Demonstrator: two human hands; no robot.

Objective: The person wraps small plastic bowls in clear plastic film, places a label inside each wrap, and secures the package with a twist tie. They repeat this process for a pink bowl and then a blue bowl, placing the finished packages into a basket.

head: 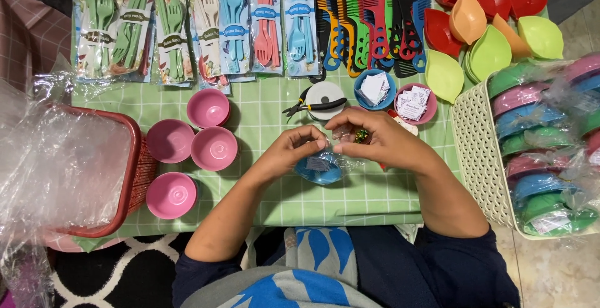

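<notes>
Clear plastic wrap [342, 134] is pinched between both hands above a small blue bowl [319, 169] that sits on the green checked counter [262, 108]. Left hand [294, 148] has its fingertips closed on the wrap's left edge; right hand [375, 136] clamps the other side, with a small green-and-yellow item at its fingertips. Four pink bowls [190, 142] lie to the left, beside a red basket [134, 170] filled with clear bags. Pliers [312, 105] rest on a white roll just beyond the hands.
</notes>
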